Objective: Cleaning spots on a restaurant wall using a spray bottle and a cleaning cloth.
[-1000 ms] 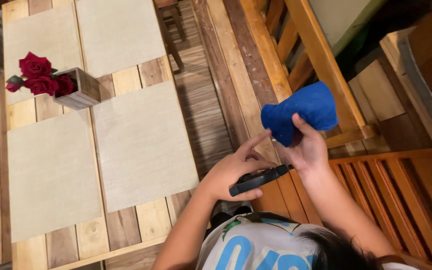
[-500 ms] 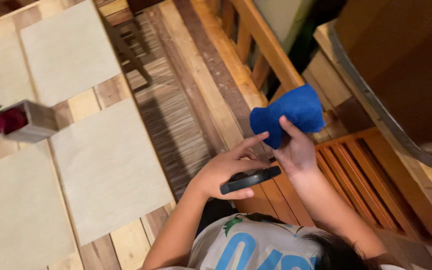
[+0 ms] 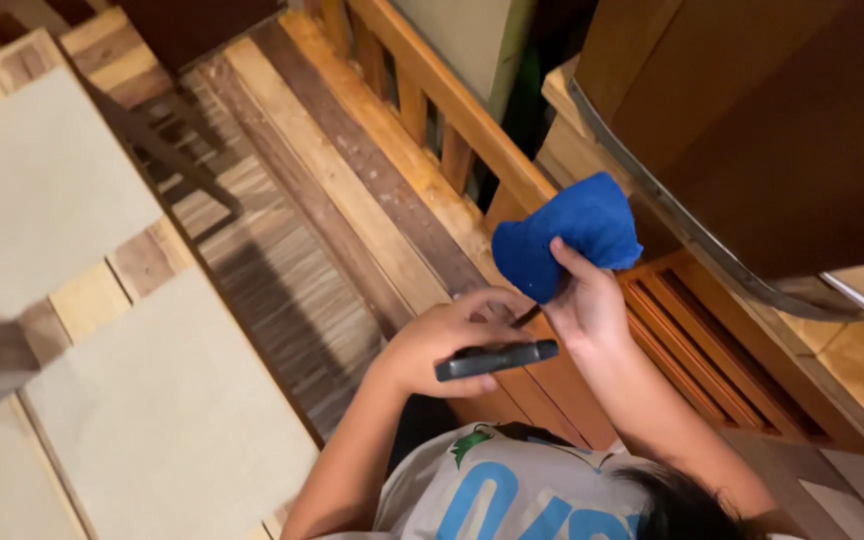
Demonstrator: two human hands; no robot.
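Gripping a dark slim phone [image 3: 497, 359] edge-on in the left hand [image 3: 442, 345], fingers curled around it. Bunching a blue cloth [image 3: 567, 232] in the right hand [image 3: 584, 305], fingers pinching its lower edge, above a wooden slatted chair [image 3: 697, 345], just beside the phone.

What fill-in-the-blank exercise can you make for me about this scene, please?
1. The right hand grips a bunched cloth whose colour is ____.
2. The left hand holds a slim ____ device.
3. Pale mats lie on a table made of ____.

Missing words: blue; black; wood.
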